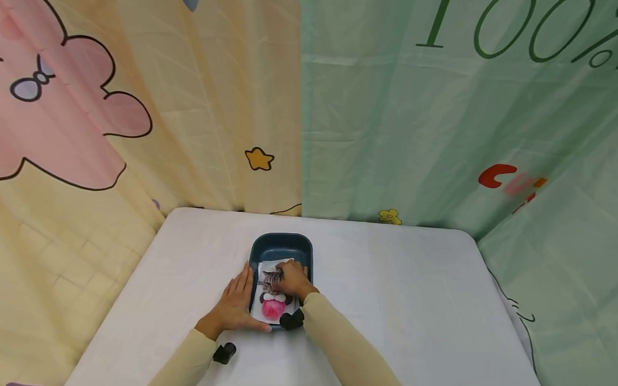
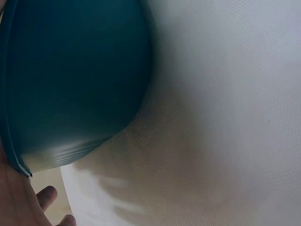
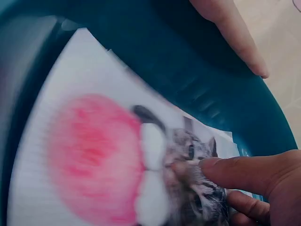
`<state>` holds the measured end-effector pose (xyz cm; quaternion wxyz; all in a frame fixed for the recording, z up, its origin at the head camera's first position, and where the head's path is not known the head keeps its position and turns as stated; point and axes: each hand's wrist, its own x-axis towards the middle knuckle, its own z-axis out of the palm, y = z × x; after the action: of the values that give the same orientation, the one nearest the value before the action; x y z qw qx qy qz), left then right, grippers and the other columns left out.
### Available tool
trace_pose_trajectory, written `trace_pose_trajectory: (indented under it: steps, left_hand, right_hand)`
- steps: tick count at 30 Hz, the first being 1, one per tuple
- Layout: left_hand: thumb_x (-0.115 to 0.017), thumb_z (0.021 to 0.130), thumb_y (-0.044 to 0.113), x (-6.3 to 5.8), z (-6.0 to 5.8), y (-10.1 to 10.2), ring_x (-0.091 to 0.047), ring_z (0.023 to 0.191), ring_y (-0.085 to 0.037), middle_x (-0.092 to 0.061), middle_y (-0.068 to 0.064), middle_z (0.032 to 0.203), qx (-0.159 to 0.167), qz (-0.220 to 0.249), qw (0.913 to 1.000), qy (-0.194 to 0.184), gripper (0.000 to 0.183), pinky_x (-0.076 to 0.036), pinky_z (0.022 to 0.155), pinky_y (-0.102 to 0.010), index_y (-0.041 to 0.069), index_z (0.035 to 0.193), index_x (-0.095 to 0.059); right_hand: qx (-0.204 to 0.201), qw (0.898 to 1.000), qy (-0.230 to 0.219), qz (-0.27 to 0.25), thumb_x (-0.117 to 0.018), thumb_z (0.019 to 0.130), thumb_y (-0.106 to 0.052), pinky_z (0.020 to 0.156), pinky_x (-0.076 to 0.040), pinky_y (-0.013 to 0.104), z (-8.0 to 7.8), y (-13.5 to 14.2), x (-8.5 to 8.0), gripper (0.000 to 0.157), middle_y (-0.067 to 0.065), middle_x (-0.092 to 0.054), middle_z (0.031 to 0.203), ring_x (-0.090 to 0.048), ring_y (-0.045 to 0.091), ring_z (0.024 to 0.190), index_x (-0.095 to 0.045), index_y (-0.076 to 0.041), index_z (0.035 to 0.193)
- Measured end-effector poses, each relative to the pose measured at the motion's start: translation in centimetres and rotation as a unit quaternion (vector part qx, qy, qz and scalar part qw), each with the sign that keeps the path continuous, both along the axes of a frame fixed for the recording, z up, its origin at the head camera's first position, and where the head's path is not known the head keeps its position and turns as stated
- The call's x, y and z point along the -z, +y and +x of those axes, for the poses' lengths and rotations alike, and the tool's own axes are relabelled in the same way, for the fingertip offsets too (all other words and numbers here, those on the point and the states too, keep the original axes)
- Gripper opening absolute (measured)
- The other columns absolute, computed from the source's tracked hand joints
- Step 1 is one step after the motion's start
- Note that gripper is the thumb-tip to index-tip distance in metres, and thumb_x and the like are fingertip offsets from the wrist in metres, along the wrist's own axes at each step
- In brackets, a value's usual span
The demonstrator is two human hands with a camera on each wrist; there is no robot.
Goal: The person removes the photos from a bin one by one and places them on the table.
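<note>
A dark teal plastic box (image 1: 282, 239) with rounded corners stands on the white table. Inside lies a white picture card (image 3: 87, 61) showing a tabby cat and a round pink fuzzy shape with white ovals. My left hand (image 1: 235, 306) rests against the box's left side, its fingers straight and its thumb along the near end. Over the box's right part is my right hand (image 1: 293, 280). In the right wrist view its thumb presses on the cat, with curled fingers by the card's edge, pinching it there. Whether more cards lie beneath is hidden.
A white cloth-covered table (image 1: 412, 312) spreads around the box. Patterned curtains hang behind it, yellow (image 1: 215, 97) on the left and green (image 1: 374, 132) on the right. Black wrist cameras sit by both forearms, one (image 1: 224, 353) on the left.
</note>
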<state>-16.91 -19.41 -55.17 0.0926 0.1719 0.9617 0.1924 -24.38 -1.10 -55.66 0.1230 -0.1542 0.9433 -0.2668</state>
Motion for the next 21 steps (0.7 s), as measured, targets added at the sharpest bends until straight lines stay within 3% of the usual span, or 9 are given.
trace_pose_trajectory:
  steps: [8, 14, 18, 21]
  left_hand:
    - [-0.075, 0.052, 0.076, -0.2, 0.0, 0.2, -0.012, 0.143, -0.042, -0.002, -0.025, 0.159, -0.003, 0.01, 0.9999, -0.001, 0.146, -0.014, 0.113, -0.059, -0.011, 0.149, -0.009]
    - [-0.076, 0.051, 0.075, -0.3, 0.1, 0.2, -0.01, 0.144, -0.041, 0.004, -0.023, 0.159, -0.007, 0.016, 0.9997, -0.017, 0.148, -0.013, 0.114, -0.059, -0.009, 0.15, -0.006]
    - [-0.077, 0.052, 0.075, -0.5, 0.1, 0.3, -0.009, 0.145, -0.041, 0.006, -0.022, 0.159, -0.005, 0.017, 0.9995, -0.025, 0.148, -0.013, 0.114, -0.059, -0.009, 0.15, -0.005]
    - [-0.076, 0.052, 0.075, -0.5, 0.1, 0.3, -0.009, 0.145, -0.04, 0.007, -0.022, 0.159, -0.007, 0.015, 0.9994, -0.029, 0.148, -0.013, 0.114, -0.059, -0.008, 0.151, -0.005]
  right_hand:
    - [-0.015, 0.999, 0.003, -0.034, -0.083, 0.073, -0.019, 0.076, -0.034, 0.039, 0.1, 0.5, -0.8, 0.041, 0.003, -0.068, 0.098, -0.058, 0.021, 0.095, -0.072, -0.01, 0.112]
    - [-0.037, 0.997, 0.016, -0.065, -0.077, 0.077, -0.006, 0.09, -0.043, 0.037, 0.1, 1.1, -1.8, 0.03, 0.004, -0.071, 0.103, -0.062, 0.021, 0.102, -0.074, -0.008, 0.106]
    - [-0.061, 0.992, 0.022, -0.109, -0.072, 0.079, 0.003, 0.085, -0.052, 0.031, 0.2, 1.7, -2.5, 0.025, 0.005, -0.073, 0.099, -0.065, 0.018, 0.096, -0.075, -0.007, 0.101]
    - [-0.072, 0.989, 0.023, -0.13, -0.071, 0.08, 0.003, 0.089, -0.051, 0.035, 0.2, 2.4, -2.9, 0.027, 0.005, -0.073, 0.101, -0.066, 0.018, 0.096, -0.075, -0.008, 0.105]
